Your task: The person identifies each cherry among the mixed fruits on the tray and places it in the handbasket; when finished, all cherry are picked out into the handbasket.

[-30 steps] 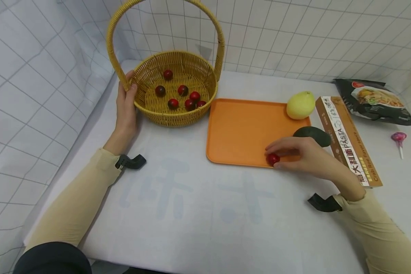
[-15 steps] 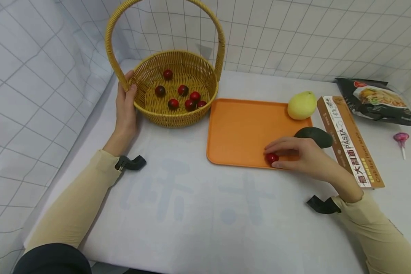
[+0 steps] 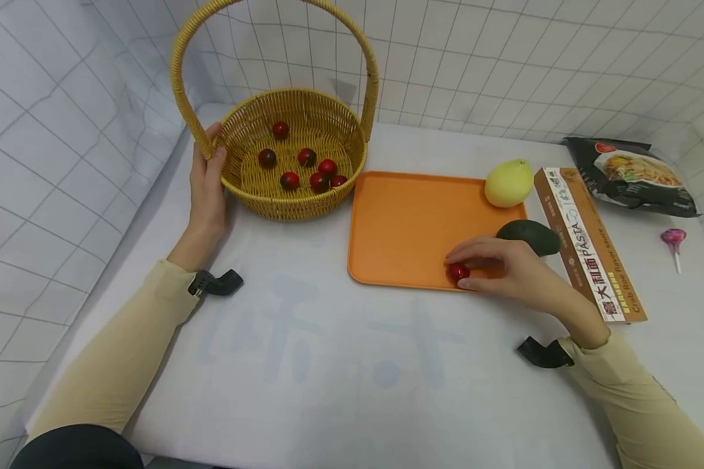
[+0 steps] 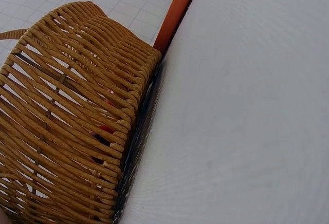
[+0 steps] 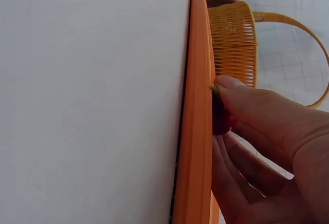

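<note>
My left hand grips the side of a yellow wicker basket at the foot of its tall handle, thumb on the outside. Several dark red cherries lie spread over the basket's bottom. My right hand pinches one red cherry between thumb and fingers at the near edge of an orange tray. In the right wrist view this cherry sits just behind the tray's rim, with a bit of green by the thumb. The left wrist view shows mostly the basket's woven wall.
A dark green oval fruit or vegetable and a yellow pear lie at the tray's right end. Beside them are a brown pasta box, a black noodle packet and a pink lollipop. Gridded white cloth rises behind the table.
The whole head view has shifted slightly. Both hands keep their holds, on the basket and on the cherry, with no clear movement over the table.
</note>
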`<state>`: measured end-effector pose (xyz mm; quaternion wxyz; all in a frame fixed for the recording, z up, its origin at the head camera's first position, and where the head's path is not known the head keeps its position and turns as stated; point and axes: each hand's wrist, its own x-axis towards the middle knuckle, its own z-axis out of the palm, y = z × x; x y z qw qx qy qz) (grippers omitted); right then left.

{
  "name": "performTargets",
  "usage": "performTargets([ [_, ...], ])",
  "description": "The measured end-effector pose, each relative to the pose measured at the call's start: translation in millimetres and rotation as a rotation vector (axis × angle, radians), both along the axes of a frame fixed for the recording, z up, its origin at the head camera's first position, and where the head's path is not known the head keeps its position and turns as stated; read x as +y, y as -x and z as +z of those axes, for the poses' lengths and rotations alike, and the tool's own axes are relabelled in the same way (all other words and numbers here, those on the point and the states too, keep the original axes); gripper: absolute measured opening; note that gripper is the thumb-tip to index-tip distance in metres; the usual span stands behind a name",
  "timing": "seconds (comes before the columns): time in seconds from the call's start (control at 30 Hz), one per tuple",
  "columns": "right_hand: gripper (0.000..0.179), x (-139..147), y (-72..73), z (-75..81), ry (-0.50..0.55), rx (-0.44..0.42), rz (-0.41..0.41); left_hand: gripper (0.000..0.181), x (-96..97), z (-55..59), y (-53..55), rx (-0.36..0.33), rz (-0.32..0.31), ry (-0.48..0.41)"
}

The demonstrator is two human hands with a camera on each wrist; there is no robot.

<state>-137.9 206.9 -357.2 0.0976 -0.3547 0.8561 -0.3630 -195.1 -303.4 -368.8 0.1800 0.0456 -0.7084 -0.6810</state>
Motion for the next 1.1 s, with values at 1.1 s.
performTargets([
  [1.1,0.029,-132.9,68.5,60.6,0.286,0.044,-0.065,0.050,-1.8,-0.2,0.9,-0.013,0.004,0.028],
])
